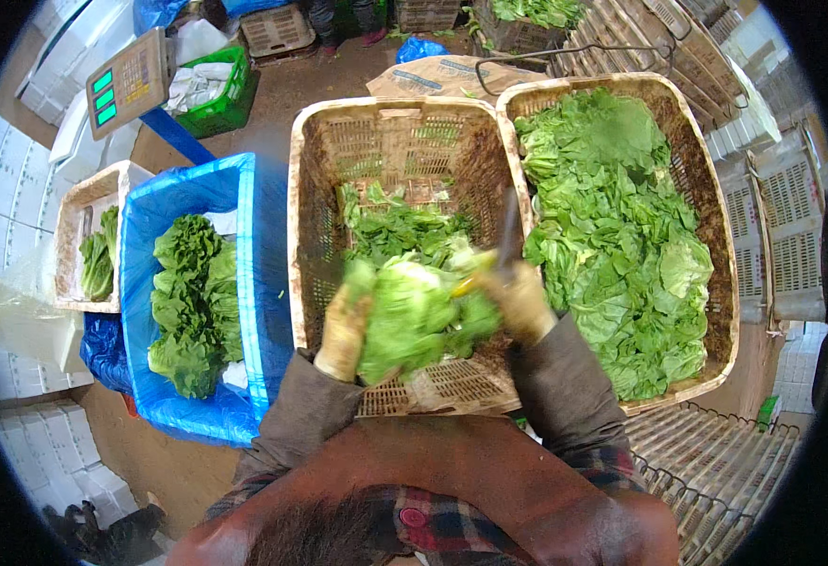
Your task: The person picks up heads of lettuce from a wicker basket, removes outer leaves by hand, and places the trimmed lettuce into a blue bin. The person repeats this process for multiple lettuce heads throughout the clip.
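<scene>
My left hand (344, 336), in a pale soiled glove, grips the side of a head of green leafy lettuce (408, 311). The lettuce is blurred and held over a dirty white plastic crate (299, 212) in front of me. My right hand (525, 303), gloved too, is closed around a knife (508, 230) whose narrow blade points away from me, smeared by motion. Something yellow by its fingers is too blurred to name. Loose green leaves (407, 221) lie in the crate beyond the lettuce. The knife's handle is mostly hidden.
At right, another crate (729, 311) is heaped with lettuce (612, 247). A blue-lined box (246, 233) with lettuce heads (194, 304) is at left, beside a foam box (63, 255). Behind them rises a scale display (127, 81). Someone's legs (343, 21) show at the top.
</scene>
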{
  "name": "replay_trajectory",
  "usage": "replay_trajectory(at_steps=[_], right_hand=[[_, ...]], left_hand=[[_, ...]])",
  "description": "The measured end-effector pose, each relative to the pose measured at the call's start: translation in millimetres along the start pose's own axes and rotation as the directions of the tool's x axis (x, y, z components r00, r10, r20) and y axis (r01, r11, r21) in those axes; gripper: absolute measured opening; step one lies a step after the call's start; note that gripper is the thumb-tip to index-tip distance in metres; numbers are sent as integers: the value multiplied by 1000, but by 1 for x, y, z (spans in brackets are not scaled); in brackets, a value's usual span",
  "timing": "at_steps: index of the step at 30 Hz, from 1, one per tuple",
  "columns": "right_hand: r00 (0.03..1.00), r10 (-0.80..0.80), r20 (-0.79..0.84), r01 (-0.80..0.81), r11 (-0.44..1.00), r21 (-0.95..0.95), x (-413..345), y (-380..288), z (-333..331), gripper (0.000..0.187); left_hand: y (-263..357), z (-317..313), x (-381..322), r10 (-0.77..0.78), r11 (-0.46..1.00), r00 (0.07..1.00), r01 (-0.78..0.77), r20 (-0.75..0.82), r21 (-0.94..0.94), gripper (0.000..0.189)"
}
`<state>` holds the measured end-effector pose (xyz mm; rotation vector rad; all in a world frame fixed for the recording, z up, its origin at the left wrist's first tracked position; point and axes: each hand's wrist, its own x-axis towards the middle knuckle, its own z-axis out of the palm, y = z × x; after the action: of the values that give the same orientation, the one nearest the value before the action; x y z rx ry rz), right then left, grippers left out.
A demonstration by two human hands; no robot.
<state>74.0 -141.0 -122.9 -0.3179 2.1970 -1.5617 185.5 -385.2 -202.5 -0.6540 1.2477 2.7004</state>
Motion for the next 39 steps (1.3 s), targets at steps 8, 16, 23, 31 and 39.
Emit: replay_trajectory(at_steps=[8,16,23,31,39], right_hand=[[950,-120,289,141,989,-54,20,-2,-50,57],[753,50,-656,-351,874,-336,176,59,-408,83],[811,-414,-414,156,834,-528,191,107,-373,84],[769,-129,-626,157,988,-10,172,82,-334,86],[894,-448,28,367,693,-621,53,-21,-155,60]], left_hand=[[-43,-16,43,86,791,971,-203,224,578,50],[-77,-99,-38,-449,689,834,552,-321,471,73],[-1,205,138,243,744,935,-351,259,568,63],[-62,420,324,249,770,862,-452,441,449,109],[15,249,139,607,774,669,-621,430,-126,113]])
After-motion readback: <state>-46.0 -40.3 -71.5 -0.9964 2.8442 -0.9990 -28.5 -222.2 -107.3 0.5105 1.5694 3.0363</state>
